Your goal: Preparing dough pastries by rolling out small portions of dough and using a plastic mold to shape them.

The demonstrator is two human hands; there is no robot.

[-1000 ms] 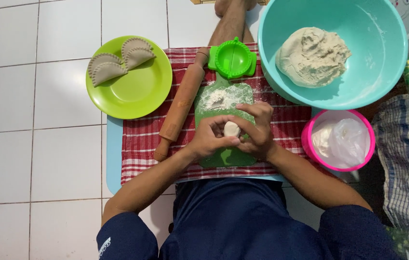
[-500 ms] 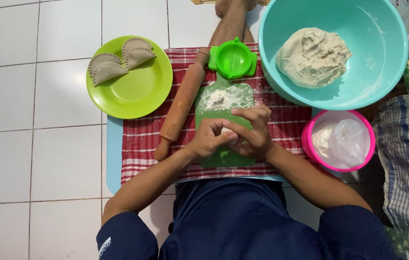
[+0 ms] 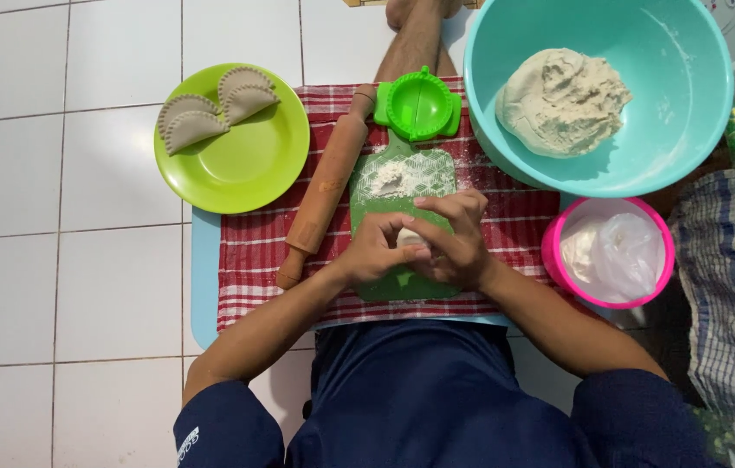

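My left hand (image 3: 373, 251) and my right hand (image 3: 456, 240) are cupped together around a small pale dough ball (image 3: 409, 238), just above a green cutting board (image 3: 402, 178) dusted with flour. A wooden rolling pin (image 3: 326, 195) lies at an angle just left of the board. A green round dumpling press (image 3: 419, 105) lies shut at the board's far end. The board and pin rest on a red checked cloth (image 3: 250, 247).
A lime green plate (image 3: 250, 169) at the left holds two folded crimped pastries (image 3: 211, 106). A big teal bowl (image 3: 688, 104) at the right holds a mass of dough (image 3: 562, 100). A pink bowl (image 3: 558, 234) with a plastic bag sits beside my right arm. White floor tiles surround it.
My fingers have shifted around the dough ball, closing over it more. Nothing else has moved.
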